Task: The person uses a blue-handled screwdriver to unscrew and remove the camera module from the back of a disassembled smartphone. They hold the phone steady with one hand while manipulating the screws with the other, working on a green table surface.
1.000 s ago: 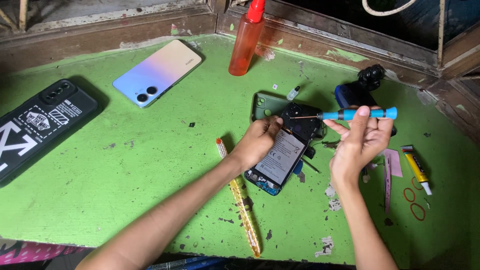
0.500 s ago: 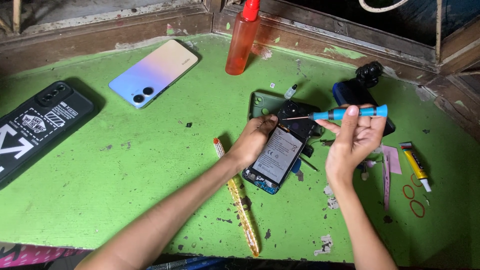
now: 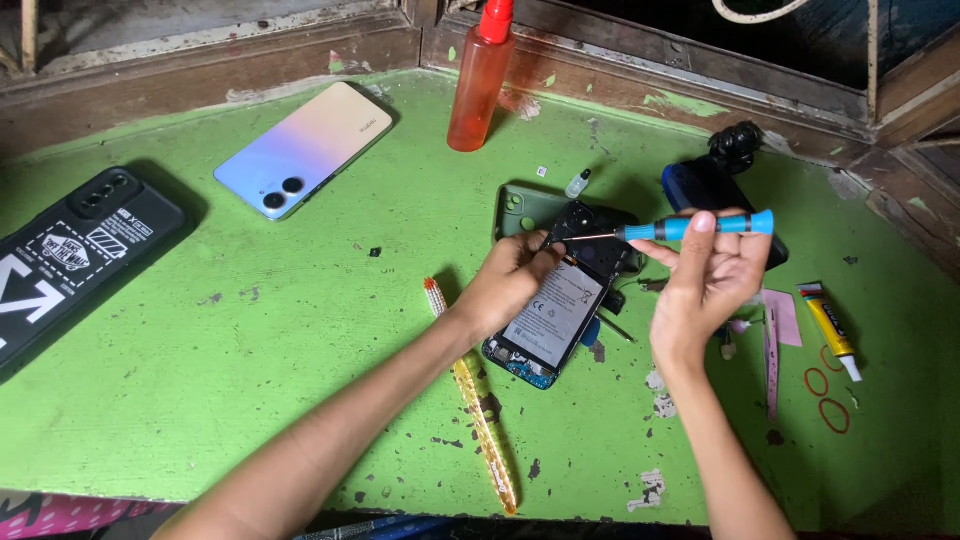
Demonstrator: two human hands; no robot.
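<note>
Head view looked down on a green counter (image 3: 250, 380) with an opened phone (image 3: 555, 315) lying right of centre frame, back cover off, battery showing. Its long axis ran diagonally, from lower left up to upper right. Left hand (image 3: 510, 280) lay on the phone's upper left edge, fingers curled down and pinching at its top end near the camera module; exact contact point was hidden under the fingers. Right hand (image 3: 705, 280) was raised to the right of the phone, pinching a blue-handled screwdriver (image 3: 690, 228) between thumb and fingertips. Shaft was held nearly level, tip pointing left toward the phone's top end, just beside the left fingertips. Left hand was the nearer one to the phone; right hand touched only the tool. Whether the tip sat in a screw could not be told, too small.

Around: green back cover (image 3: 520, 208) partly under the phone, orange spray bottle (image 3: 480, 80) at top centre, its cap cut off by the frame edge, pastel phone (image 3: 305, 148) at upper left, black cased phone (image 3: 75, 255) at far left edge, yellow strip tool (image 3: 480, 420) below, glue tube (image 3: 830, 325) at right.
</note>
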